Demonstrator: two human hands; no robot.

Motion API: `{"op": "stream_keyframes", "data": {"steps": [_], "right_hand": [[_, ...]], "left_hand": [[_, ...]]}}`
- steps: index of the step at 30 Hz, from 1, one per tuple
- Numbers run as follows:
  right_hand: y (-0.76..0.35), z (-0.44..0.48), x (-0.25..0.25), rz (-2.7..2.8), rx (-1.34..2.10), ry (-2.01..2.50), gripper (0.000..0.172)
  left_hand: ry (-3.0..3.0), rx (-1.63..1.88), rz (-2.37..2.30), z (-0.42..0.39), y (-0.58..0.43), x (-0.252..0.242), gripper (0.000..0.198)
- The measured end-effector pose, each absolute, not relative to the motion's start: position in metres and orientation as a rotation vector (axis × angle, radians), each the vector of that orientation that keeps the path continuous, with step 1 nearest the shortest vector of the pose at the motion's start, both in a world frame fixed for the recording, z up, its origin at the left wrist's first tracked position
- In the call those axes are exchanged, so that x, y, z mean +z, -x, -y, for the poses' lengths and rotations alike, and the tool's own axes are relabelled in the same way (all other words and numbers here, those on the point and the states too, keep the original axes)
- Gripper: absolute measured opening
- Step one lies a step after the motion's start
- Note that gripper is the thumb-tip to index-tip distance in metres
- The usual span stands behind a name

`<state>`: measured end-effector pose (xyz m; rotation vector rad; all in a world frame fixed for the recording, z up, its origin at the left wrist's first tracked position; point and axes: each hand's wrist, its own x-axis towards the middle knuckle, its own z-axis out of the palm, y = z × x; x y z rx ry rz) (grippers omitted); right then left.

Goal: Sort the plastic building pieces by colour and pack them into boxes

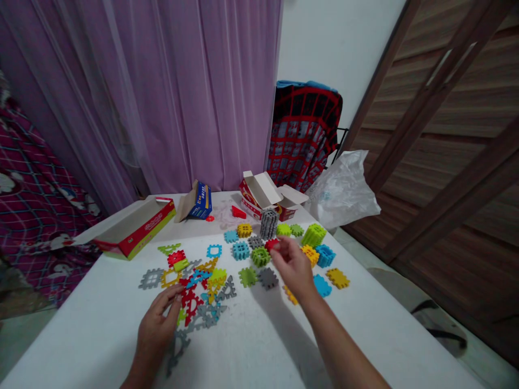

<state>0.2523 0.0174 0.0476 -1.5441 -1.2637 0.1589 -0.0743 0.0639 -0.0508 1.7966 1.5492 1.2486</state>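
Note:
My right hand (292,266) reaches over a spread of small square toothed blocks and pinches a red block (271,245) at its fingertips, just beside a green block (260,256). Behind it stands a grey stacked block tower (269,222). My left hand (159,323) rests with curled fingers on the near edge of a heap of flat interlocking pieces (194,286) in red, yellow, blue and grey; what it grips, if anything, is hidden. All lies on a white table (259,346).
An open red and white box (135,227) lies at the left, a blue box (198,202) and an open red carton (263,197) at the back, a white plastic bag (344,189) at the right edge. Purple curtains hang behind; a chair with checked cloth stands beyond.

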Motion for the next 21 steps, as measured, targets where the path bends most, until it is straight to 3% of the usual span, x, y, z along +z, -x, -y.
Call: {"op": "stream_keyframes", "data": {"steps": [4,7,21], "right_hand": [[-0.304,-0.084,0.078,1.123,-0.007,1.848,0.085],[-0.311,-0.117,0.077,1.152,0.056,2.128,0.103],[-0.291,-0.139,0.061,1.117,0.119,2.370,0.111]], "left_hand": [[-1.776,1.274,-1.544,-0.066,0.075,-0.058,0.042],[-1.769,1.274,-1.521,-0.068,0.076,-0.064,0.042],[-1.778,1.303,-1.492,-0.069,0.078,-0.071,0.040]]}}
